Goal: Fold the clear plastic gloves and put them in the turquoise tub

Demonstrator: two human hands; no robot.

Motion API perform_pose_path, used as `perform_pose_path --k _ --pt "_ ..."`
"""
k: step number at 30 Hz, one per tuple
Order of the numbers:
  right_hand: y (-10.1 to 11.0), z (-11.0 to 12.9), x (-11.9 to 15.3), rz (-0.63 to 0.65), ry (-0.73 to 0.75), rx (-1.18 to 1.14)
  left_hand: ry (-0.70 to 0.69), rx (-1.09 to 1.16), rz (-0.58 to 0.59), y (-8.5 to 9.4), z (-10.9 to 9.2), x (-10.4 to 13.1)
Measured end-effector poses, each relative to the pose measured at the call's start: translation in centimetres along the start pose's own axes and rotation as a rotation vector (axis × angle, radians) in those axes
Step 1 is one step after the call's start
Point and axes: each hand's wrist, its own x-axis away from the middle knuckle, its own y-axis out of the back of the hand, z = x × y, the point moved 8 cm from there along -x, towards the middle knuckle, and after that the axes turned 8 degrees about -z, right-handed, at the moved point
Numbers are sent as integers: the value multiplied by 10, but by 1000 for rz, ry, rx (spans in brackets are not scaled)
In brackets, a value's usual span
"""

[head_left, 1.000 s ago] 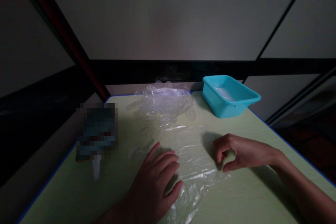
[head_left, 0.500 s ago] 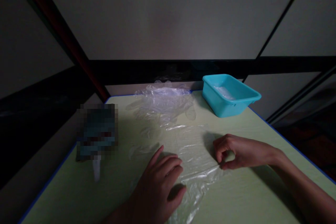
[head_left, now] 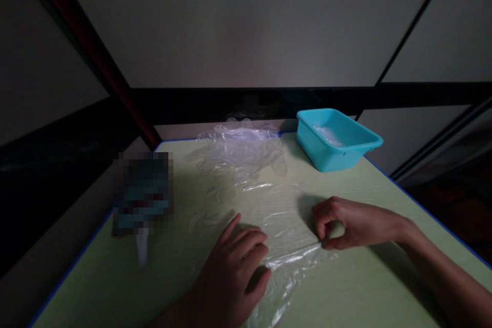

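Observation:
A thin clear plastic glove or sheet lies spread on the pale green table, between my two hands. My right hand pinches its right edge between thumb and fingertips, and a taut crease runs leftward from there. My left hand rests palm down on the left part of the plastic, its fingers apart and slightly bent. Beyond my hands, a loose pile of clear plastic gloves sits near the table's back edge.
A turquoise basin with some clear plastic inside stands at the back right of the table. At the left is a blurred-out dark package with a whitish strip sticking out. Cabinet panels rise behind.
Both hands keep nearly the same places. The thumb of my left hand has shifted slightly, and the crease in the plastic has changed a little.

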Motion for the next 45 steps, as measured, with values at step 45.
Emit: perform_pose_path --k 45 --pt "-9 27 -18 -241 129 65 -117 36 -183 19 -5 8"
